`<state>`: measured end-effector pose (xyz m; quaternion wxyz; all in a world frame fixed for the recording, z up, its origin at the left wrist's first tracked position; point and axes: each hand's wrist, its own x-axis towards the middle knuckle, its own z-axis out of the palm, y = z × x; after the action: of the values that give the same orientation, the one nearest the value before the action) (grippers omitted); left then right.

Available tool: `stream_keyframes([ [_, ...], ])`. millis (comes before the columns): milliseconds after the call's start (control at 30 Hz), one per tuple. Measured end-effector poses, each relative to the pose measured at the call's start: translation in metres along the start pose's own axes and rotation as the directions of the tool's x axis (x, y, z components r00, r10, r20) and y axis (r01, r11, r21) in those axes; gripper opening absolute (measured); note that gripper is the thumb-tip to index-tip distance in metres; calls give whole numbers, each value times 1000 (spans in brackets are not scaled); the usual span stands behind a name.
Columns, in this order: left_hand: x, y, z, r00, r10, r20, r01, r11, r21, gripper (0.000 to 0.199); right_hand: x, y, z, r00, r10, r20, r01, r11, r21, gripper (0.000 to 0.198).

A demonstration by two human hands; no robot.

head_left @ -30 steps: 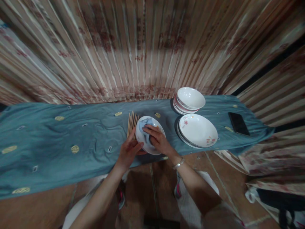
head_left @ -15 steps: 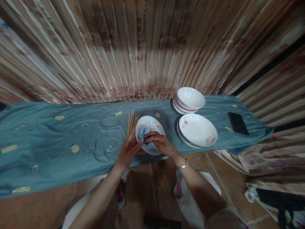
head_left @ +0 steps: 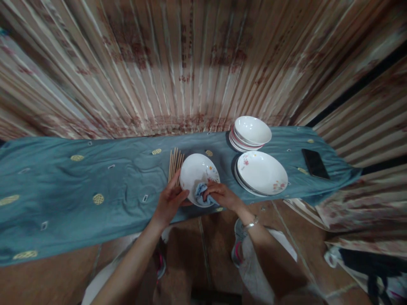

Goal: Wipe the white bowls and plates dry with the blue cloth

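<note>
A white plate (head_left: 194, 169) with a small flower print on its right side is tilted up in front of me. My left hand (head_left: 171, 199) grips its left rim, thumb on the face and fingers underneath. In my right hand (head_left: 221, 195) is a bunched blue cloth (head_left: 201, 192), pressed against the lower part of the plate. Several wooden chopsticks (head_left: 174, 163) lie side by side just left of the plate, partly hidden by my left hand.
A stack of flower-printed plates (head_left: 262, 171) stands to the right, with stacked white bowls (head_left: 252, 130) behind it. Farther right lies a black phone (head_left: 314, 163). A teal cloth (head_left: 124, 182) covers the narrow table, and a pleated curtain (head_left: 178, 84) hangs behind.
My right hand has slid the blue cloth from the plate's middle-left down toward its lower right. The left hand keeps its hold on the rim.
</note>
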<state>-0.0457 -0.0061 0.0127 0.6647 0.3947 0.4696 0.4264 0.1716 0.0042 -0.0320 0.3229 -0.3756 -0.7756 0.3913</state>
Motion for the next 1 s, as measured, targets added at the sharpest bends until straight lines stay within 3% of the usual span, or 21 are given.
stream_keyframes([
  [233, 1, 2, 0, 1000, -4, -6, 4, 1000, 14, 107, -6, 3, -1, 996, 53, -75, -67, 978, -196, 36],
  [500, 2, 2, 1, 1000, 11, -6, -11, 1000, 16, 107, -7, 11, 1, 973, 47, -227, -154, 862, -483, 28],
  [800, 1, 2, 3, 1000, 17, -25, -17, 1000, 11, 102, 0, 9, 2, 953, 36, -300, -203, 812, -547, 31],
  [1000, 3, 0, 5, 999, 20, -37, -19, 1000, 13, 102, 12, 18, 7, 934, 16, -357, -220, 814, -538, 45],
])
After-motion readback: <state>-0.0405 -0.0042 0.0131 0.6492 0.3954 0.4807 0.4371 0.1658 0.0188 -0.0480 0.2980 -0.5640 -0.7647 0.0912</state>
